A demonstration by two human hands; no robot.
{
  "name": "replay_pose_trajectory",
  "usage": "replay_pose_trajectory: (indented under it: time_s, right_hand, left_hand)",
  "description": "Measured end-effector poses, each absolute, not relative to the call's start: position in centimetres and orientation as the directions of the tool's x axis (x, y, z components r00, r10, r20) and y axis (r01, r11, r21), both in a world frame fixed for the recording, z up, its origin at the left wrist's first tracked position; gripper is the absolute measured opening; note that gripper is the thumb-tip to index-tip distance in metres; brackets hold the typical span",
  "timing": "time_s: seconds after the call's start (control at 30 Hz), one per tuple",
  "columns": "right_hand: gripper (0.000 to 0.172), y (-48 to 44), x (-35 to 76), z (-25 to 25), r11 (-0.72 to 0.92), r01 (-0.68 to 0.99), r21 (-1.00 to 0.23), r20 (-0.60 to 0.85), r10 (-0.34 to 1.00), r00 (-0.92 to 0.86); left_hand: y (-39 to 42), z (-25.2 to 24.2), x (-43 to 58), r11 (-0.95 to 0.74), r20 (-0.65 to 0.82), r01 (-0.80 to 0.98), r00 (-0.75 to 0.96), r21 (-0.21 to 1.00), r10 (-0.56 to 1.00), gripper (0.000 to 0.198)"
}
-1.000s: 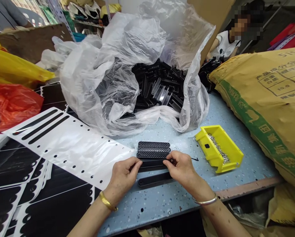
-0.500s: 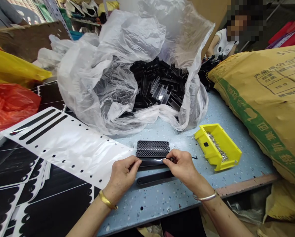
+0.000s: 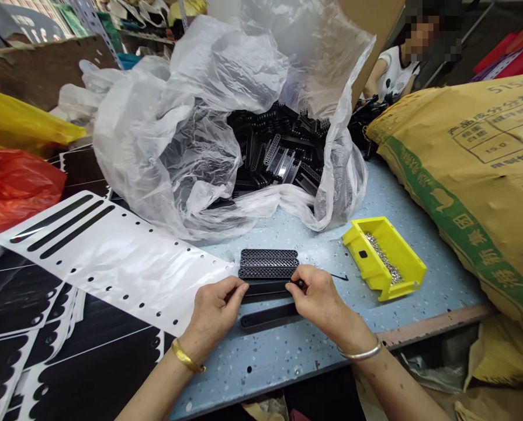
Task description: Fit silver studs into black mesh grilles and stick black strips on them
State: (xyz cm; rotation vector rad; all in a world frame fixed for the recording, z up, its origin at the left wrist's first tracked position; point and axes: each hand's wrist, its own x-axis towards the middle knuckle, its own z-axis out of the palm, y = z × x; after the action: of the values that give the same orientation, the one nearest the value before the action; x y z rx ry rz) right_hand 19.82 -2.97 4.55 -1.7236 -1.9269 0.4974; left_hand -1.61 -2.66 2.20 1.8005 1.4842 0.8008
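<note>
My left hand pinches the left end of a glossy black strip between thumb and finger. At the strip's other end, my right hand is closed in a similar pinch. Whether the strip lies on a bar beneath it I cannot tell. Just beyond it is a group of black lattice-faced plastic bars, side by side. Nearer to me lies another black plastic bar, its right end hidden by my right hand. To the left, a white backing sheet carries several black strips and rows of punched holes.
A clear plastic bag full of black plastic bars stands behind. On the right are a yellow bin with small metal pieces, a thin black hex-key-like rod and a large yellow sack. A person sits behind.
The hands stay pinched at the strip's ends with barely any movement. The strip's bright glare has faded, and the whole view has shifted slightly.
</note>
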Motion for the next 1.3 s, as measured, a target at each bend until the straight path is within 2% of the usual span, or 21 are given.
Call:
replay_pose_trajectory:
  time_s: [0.13, 0.2, 0.3, 0.33, 0.4, 0.47, 0.57, 0.63, 0.7, 0.8, 0.87, 0.93, 1.0, 1.1, 1.2, 1.3]
  right_hand:
    - [0.01, -3.0, 19.7, 4.7, 0.143, 0.825, -0.546, 0.125, 0.988, -0.089]
    - [0.01, -3.0, 19.8, 4.6, 0.141, 0.825, -0.548, 0.121, 0.989, -0.088]
    - [0.009, -3.0, 19.8, 4.4, 0.136, 0.828, -0.544, 0.122, 0.989, -0.083]
    - [0.009, -3.1, 19.8, 4.3, 0.138, 0.831, -0.539, 0.127, 0.989, -0.082]
    - [0.009, -3.1, 19.7, 4.2, 0.145, 0.834, -0.532, 0.136, 0.987, -0.085]
    - [0.01, -3.2, 19.7, 4.1, 0.155, 0.836, -0.527, 0.148, 0.985, -0.09]
    - [0.01, -3.1, 19.7, 4.3, 0.169, 0.835, -0.524, 0.166, 0.982, -0.094]
    - [0.009, -2.9, 20.0, 4.5, 0.142, 0.809, -0.57, 0.144, 0.987, -0.072]
    - [0.009, -2.5, 20.6, 4.7, 0.052, 0.702, -0.71, 0.046, 0.999, -0.027]
    - [0.013, -2.0, 21.7, 5.0, -0.209, 0.37, -0.905, -0.228, 0.974, -0.009]
    - [0.022, -1.9, 22.2, 5.1, -0.344, 0.185, -0.92, -0.355, 0.934, -0.031]
    - [0.026, -1.8, 22.4, 5.0, -0.397, 0.119, -0.91, -0.403, 0.915, -0.03]
    - [0.021, -1.8, 22.3, 5.0, -0.394, 0.167, -0.904, -0.402, 0.916, -0.016]
    - [0.008, -1.7, 21.8, 5.7, -0.217, 0.442, -0.871, -0.249, 0.968, -0.017]
    - [0.014, -1.8, 21.2, 7.1, 0.042, 0.747, -0.663, -0.069, 0.991, -0.118]
    - [0.021, -2.1, 20.6, 8.7, 0.149, 0.878, -0.454, -0.045, 0.981, -0.189]
  left_hand:
    - [-2.7, 2.0, -1.7, -0.112, 0.066, 0.559, 0.103, 0.821, 0.993, 0.021]
    - [-2.9, 2.1, -1.7, -0.162, 0.145, 0.594, 0.076, 0.788, 0.987, 0.018]
    - [-3.7, 3.0, -1.5, -0.395, 0.393, 0.678, 0.168, 0.62, 0.904, 0.012]
    - [-4.1, 3.4, -1.3, -0.494, 0.469, 0.666, 0.237, 0.56, 0.851, 0.016]
    - [-4.8, 4.1, -0.7, -0.67, 0.553, 0.575, 0.4, 0.47, 0.731, 0.035]
    - [-5.4, 4.5, 0.1, -0.765, 0.534, 0.497, 0.549, 0.411, 0.643, 0.05]
    - [-5.7, 4.5, 1.0, -0.787, 0.403, 0.522, 0.676, 0.33, 0.617, 0.05]
    - [-5.6, 4.2, 1.1, -0.786, 0.342, 0.553, 0.708, 0.277, 0.619, 0.049]
    - [-5.5, 3.9, 1.0, -0.795, 0.32, 0.558, 0.727, 0.239, 0.607, 0.048]
    - [-5.5, 3.7, 0.9, -0.798, 0.317, 0.559, 0.732, 0.227, 0.603, 0.047]
    - [-5.5, 3.6, 0.9, -0.794, 0.315, 0.564, 0.729, 0.225, 0.607, 0.048]
    - [-5.5, 3.5, 1.0, -0.793, 0.317, 0.567, 0.727, 0.221, 0.609, 0.047]
    - [-5.6, 3.5, 1.0, -0.793, 0.324, 0.566, 0.724, 0.225, 0.609, 0.047]
    - [-5.6, 3.4, 1.0, -0.79, 0.343, 0.561, 0.712, 0.245, 0.612, 0.047]
    - [-5.6, 3.2, 1.0, -0.794, 0.356, 0.557, 0.71, 0.244, 0.608, 0.048]
    - [-5.6, 3.1, 1.1, -0.798, 0.369, 0.554, 0.709, 0.235, 0.601, 0.048]
